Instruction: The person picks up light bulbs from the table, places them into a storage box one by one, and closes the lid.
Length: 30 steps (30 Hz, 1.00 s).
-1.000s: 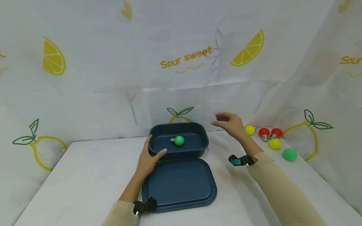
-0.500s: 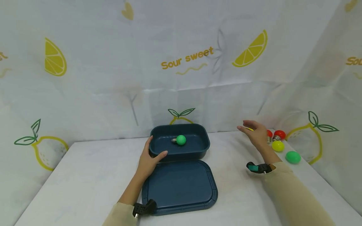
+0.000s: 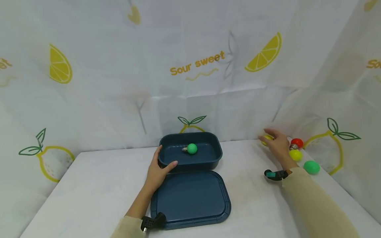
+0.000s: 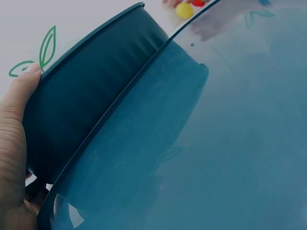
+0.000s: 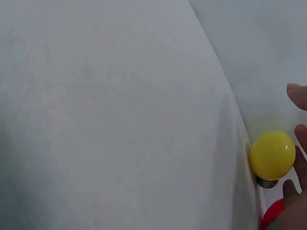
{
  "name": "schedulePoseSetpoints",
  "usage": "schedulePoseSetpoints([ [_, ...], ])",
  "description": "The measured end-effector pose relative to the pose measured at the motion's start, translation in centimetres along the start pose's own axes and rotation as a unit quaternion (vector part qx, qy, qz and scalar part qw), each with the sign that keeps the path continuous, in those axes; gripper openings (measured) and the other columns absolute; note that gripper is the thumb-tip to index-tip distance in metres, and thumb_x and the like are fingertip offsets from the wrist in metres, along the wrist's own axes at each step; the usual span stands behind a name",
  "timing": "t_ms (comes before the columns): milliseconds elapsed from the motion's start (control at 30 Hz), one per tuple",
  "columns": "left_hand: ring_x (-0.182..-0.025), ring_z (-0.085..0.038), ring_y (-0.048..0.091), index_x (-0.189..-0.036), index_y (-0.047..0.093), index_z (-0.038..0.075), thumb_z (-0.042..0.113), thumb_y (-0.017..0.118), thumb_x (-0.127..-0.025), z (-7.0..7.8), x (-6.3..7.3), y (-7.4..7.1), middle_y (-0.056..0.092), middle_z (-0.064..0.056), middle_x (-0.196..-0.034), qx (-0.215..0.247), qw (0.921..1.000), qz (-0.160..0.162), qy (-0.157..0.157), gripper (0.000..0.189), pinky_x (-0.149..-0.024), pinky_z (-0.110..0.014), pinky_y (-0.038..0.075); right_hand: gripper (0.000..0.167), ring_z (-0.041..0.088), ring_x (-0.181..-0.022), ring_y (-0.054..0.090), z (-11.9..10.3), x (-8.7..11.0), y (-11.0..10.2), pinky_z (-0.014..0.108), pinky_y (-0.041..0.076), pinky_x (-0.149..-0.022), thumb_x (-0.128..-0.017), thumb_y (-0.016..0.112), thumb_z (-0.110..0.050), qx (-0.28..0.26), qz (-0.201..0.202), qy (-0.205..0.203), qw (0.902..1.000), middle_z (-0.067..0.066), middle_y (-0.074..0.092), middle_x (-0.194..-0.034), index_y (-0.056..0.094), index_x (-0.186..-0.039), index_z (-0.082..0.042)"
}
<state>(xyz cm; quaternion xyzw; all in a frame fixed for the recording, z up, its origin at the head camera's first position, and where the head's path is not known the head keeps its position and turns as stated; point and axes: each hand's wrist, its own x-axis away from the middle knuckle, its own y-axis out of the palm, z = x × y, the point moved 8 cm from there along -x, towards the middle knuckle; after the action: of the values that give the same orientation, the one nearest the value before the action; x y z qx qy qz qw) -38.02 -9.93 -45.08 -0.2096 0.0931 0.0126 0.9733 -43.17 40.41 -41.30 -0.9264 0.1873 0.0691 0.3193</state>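
A dark blue box (image 3: 191, 165) stands near the back of the table with a green light bulb (image 3: 191, 148) lying inside. My left hand (image 3: 156, 173) rests at its front left corner, fingers along the left side and thumb at the front rim. In the left wrist view a digit of this hand touches the box wall (image 4: 91, 91). At the back right, my right hand (image 3: 278, 143) is at a yellow light bulb (image 5: 272, 155), thumb and fingers spread about it. The right wrist view shows a fingertip standing off from this bulb, whose metal base points down.
A dark blue lid (image 3: 190, 200) lies in front of the box. Near my right hand are a red bulb (image 3: 297, 143), another yellow bulb (image 3: 295, 155) and a green one (image 3: 311, 167). A second red bulb (image 5: 274, 213) is partly hidden by the hand. A lemon-print cloth (image 3: 190, 99) hangs behind.
My right hand has moved right, from beside the box to the yellow bulb at the back right. My left hand stays at the box corner.
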Motion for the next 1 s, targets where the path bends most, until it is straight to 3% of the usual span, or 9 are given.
schedulePoseSetpoints([
  [233, -0.154, -0.037, 0.027, -0.162, 0.02, 0.03, 0.05, 0.076, -0.085, 0.0, 0.4, 0.2, 0.025, -0.01, -0.168, 0.01, 0.9999, 0.0, -0.004, 0.097, -0.121, -0.065, 0.026, 0.061, 0.038, -0.141, 0.039, 1.6, 0.3, 1.1, 0.057, 0.036, -0.118, -0.101, 0.061, -0.035, -0.021, -0.026, 0.017, 0.9993, 0.019, 0.043, -0.157, 0.043, -0.153, -0.009],
  [467, -0.154, -0.037, 0.026, -0.162, 0.02, 0.03, 0.05, 0.076, -0.086, -0.1, 0.3, 0.5, 0.024, -0.01, -0.169, 0.01, 0.9999, 0.0, -0.004, 0.096, -0.121, -0.065, 0.026, 0.051, 0.034, -0.14, 0.042, 2.5, 0.7, 1.3, 0.053, 0.036, -0.119, -0.101, 0.061, -0.031, -0.033, 0.02, 0.022, 0.999, 0.015, 0.052, -0.151, 0.052, -0.147, -0.01],
  [633, -0.154, -0.037, 0.028, -0.162, 0.02, 0.03, 0.051, 0.076, -0.086, 0.0, 0.0, 0.7, 0.025, -0.01, -0.168, 0.016, 0.9999, -0.001, -0.001, 0.096, -0.121, -0.065, 0.027, 0.046, 0.034, -0.139, 0.045, 2.1, 1.4, 1.0, 0.054, 0.037, -0.117, -0.101, 0.061, -0.027, -0.025, 0.04, 0.001, 0.9989, 0.017, 0.057, -0.146, 0.056, -0.142, -0.006],
  [1000, -0.154, -0.037, 0.027, -0.162, 0.018, 0.031, 0.05, 0.074, -0.087, 0.0, 0.0, 0.1, 0.023, -0.009, -0.169, 0.014, 0.9999, -0.002, 0.005, 0.095, -0.12, -0.065, 0.027, 0.062, 0.044, -0.143, 0.042, 1.4, 2.9, 2.6, 0.057, 0.039, -0.116, -0.101, 0.062, -0.03, 0.004, -0.006, 0.007, 1.0, 0.024, 0.044, -0.156, 0.04, -0.155, -0.009],
])
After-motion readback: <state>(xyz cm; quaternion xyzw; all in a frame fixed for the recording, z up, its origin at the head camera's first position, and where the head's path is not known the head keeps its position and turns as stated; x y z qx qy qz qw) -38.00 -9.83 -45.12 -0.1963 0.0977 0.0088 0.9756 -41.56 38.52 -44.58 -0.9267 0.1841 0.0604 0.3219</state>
